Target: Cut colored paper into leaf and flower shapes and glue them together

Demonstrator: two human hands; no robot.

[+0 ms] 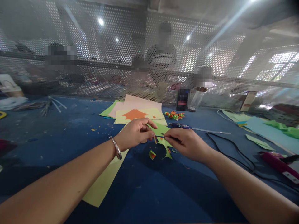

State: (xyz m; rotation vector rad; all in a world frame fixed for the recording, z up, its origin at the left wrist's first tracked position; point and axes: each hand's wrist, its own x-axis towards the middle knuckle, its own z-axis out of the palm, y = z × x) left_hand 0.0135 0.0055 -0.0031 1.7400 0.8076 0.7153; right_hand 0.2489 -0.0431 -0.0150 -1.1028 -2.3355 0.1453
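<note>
In the middle of the table, my left hand [137,132], with a silver bracelet at the wrist, has its thumb and index finger brought together around something too small to make out. Facing it, my right hand [183,140] grips a thin blue stick-like tool [159,136] whose tip reaches the left fingertips. A small yellow-orange strip [155,140] shows just under the left fingertips. Below the hands lie a cut-out green paper scrap [167,144] and a small green and orange folded paper piece [152,155].
Behind the hands are stacked coloured paper sheets [140,101], a pile of green and orange paper pieces [174,115] and a glue gun [181,126]. A black cord [235,151] runs right, near a magenta power strip [277,163]. A perforated metal screen [105,62] stands behind.
</note>
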